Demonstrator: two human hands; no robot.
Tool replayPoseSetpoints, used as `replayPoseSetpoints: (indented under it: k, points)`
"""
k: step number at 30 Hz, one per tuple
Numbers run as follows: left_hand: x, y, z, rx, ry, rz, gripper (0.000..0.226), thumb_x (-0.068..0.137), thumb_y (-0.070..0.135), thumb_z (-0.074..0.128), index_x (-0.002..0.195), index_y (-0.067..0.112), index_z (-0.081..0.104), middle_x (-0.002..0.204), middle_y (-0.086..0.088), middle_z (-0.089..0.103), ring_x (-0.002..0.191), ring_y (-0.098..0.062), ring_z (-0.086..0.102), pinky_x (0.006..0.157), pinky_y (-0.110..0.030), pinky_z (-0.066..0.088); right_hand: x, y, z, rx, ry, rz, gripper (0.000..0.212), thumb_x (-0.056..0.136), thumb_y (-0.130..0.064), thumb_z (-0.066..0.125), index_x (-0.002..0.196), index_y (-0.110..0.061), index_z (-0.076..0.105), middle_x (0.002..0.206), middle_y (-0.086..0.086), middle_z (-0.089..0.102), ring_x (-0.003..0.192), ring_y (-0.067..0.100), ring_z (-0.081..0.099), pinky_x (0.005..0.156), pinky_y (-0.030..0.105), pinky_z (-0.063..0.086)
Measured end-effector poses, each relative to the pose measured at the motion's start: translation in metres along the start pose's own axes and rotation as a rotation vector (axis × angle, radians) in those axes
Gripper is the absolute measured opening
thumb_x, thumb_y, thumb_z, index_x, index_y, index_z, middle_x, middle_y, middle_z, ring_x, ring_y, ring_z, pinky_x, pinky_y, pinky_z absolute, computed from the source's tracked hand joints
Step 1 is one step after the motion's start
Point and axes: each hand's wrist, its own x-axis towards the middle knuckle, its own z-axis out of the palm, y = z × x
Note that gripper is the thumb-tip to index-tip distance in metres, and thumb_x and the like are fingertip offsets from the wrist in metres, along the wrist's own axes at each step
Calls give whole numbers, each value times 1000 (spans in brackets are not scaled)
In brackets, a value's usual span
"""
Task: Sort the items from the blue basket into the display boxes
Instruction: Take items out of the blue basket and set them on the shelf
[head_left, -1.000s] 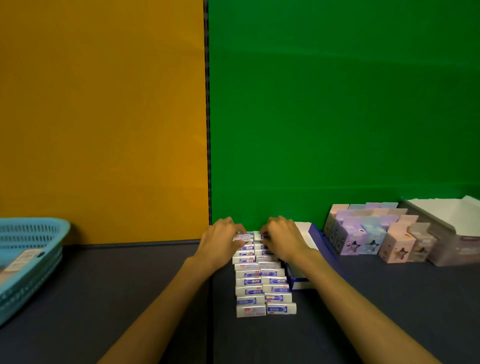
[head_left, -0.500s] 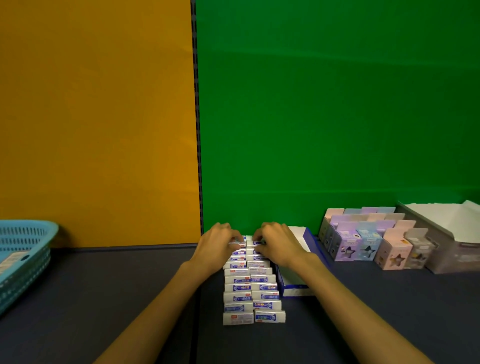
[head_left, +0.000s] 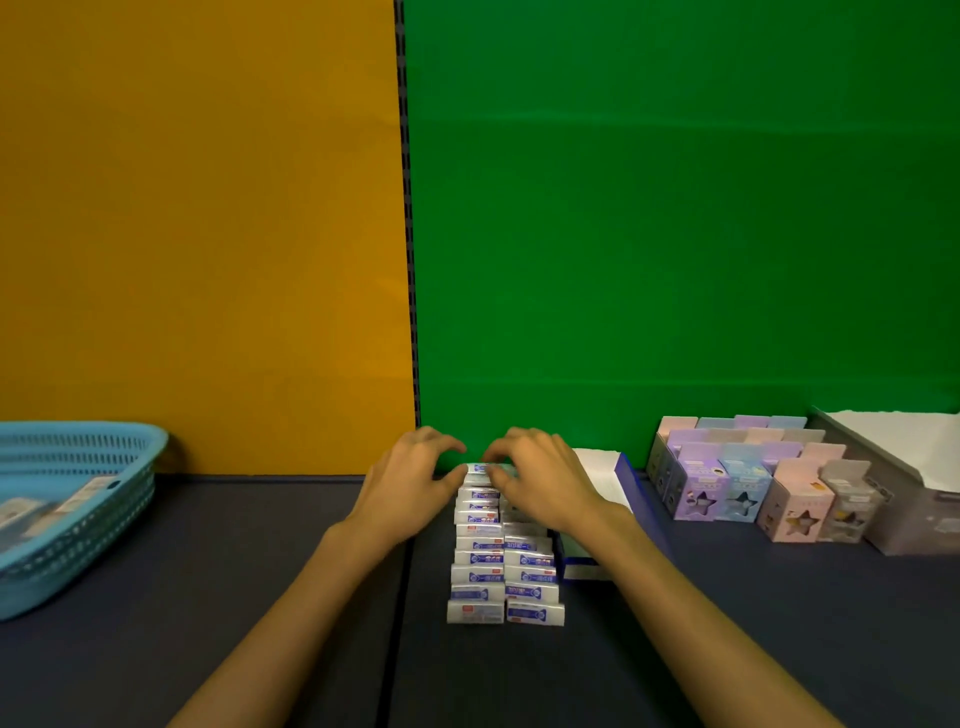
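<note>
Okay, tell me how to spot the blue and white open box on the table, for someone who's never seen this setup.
Start at the green wall panel and drop to the dark table below it. Just right of the two rows of small white packs, behind the right hand, lies the open box; unlike the pastel star cartons further right, it is dark blue with a white inside.

two hands are over the dark table (head_left: 208, 597): one left hand (head_left: 410, 480) and one right hand (head_left: 540, 480), both at the far end of the small white-and-blue boxes (head_left: 504, 561). those boxes lie in two columns near the table's middle; about nine show in the left column and about six in the right, the rest hidden under the hands. one blue basket (head_left: 78, 499) sits at the left edge, with at least two packets in it, blurred. one blue-and-white display box (head_left: 618, 483) stands beside the columns. toward the right edge stand roughly a dozen pastel cartons (head_left: 748, 483) and one grey display box (head_left: 909, 499).
</note>
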Motion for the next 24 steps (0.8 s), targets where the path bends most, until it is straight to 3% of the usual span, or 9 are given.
replayPoseSetpoints:
  k: [7, 17, 24]
  points:
    - [-51, -6, -63, 94, 101, -121, 26, 94, 45, 59, 119, 38, 64, 119, 11, 62, 106, -13, 60, 74, -33, 51, -1, -57, 0, 119, 32, -151, 26, 98, -32, 54, 118, -25, 69, 110, 0, 66, 105, 23, 59, 87, 39, 46]
    - [-136, -52, -145, 293, 9, -268, 42, 93, 54, 56, 132, 37, 57, 129, 7, 56, 123, -18, 51, 95, -41, 47, 3, -154, 13, 216, 8, -275, 28, 99, -37, 55, 123, -27, 66, 114, -4, 61, 107, 19, 58, 84, 36, 48]
    - [-208, -105, -209, 323, 61, -360, 43, 92, 53, 56, 131, 36, 58, 131, 6, 57, 123, -20, 51, 94, -40, 48, 4, -253, 27, 207, -14, -325, 28, 99, -38, 56, 124, -31, 64, 113, -7, 59, 108, 15, 57, 87, 36, 47]
